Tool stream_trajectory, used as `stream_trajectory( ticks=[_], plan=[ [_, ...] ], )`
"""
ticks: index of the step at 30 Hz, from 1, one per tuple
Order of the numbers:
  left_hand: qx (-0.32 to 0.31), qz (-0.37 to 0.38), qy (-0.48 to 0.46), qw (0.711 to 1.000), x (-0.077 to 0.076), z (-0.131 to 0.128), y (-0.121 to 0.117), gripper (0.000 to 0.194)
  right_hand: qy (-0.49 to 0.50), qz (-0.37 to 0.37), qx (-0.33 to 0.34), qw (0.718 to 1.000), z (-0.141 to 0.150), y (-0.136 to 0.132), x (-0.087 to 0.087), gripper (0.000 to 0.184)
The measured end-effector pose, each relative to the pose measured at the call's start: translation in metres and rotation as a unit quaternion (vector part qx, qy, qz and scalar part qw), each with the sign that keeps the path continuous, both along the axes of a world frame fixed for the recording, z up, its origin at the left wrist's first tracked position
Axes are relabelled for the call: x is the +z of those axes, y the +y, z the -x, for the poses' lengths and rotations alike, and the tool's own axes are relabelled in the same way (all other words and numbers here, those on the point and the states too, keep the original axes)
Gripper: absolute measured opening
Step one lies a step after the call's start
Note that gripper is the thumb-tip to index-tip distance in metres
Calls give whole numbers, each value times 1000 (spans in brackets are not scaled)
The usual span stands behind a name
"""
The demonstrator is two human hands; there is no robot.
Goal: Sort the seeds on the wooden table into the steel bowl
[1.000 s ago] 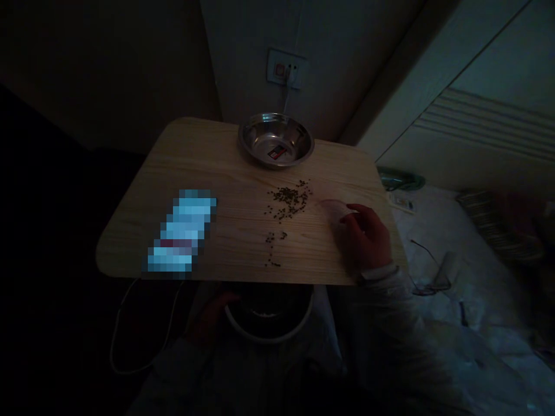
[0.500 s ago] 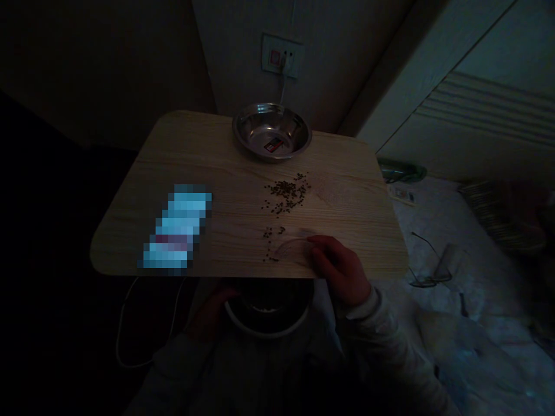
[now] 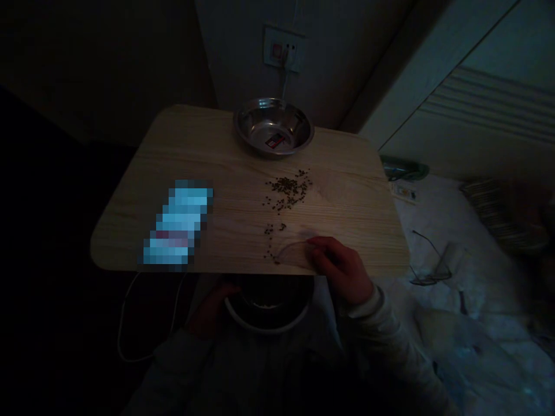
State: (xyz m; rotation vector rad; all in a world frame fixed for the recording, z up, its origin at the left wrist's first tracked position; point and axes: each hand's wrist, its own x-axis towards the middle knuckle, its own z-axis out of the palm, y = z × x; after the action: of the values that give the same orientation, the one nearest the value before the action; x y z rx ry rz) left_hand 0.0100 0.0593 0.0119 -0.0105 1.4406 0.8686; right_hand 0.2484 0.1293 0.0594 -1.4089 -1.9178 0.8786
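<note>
Clear plastic piece (image 3: 295, 254) pinched by closed fingers of right hand (image 3: 340, 266), pointed left at stray seeds (image 3: 269, 230) on table (image 3: 186, 147); seed pile (image 3: 287, 186) beyond, right hand nearer; left hand (image 3: 213, 307) at dark bowl (image 3: 269, 330), grip unclear

We look from one camera worn on the person's head, placed above and on the near side of the wooden tabletop (image 3: 234, 185), facing forward and down. We are close enough for the tabletop to span the middle of our view, which takes in the pale-rimmed bowl (image 3: 269, 331) below its near edge and the wall socket (image 3: 277, 51) beyond its far edge.
</note>
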Motion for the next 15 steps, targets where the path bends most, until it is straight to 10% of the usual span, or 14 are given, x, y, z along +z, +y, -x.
stream_trajectory(
  ticks=[15],
  plan=[
    [-6,-20,-15,1000,-6,0,-3,16,-2,-5,-16,1000,-1,-14,3,24]
  ],
)
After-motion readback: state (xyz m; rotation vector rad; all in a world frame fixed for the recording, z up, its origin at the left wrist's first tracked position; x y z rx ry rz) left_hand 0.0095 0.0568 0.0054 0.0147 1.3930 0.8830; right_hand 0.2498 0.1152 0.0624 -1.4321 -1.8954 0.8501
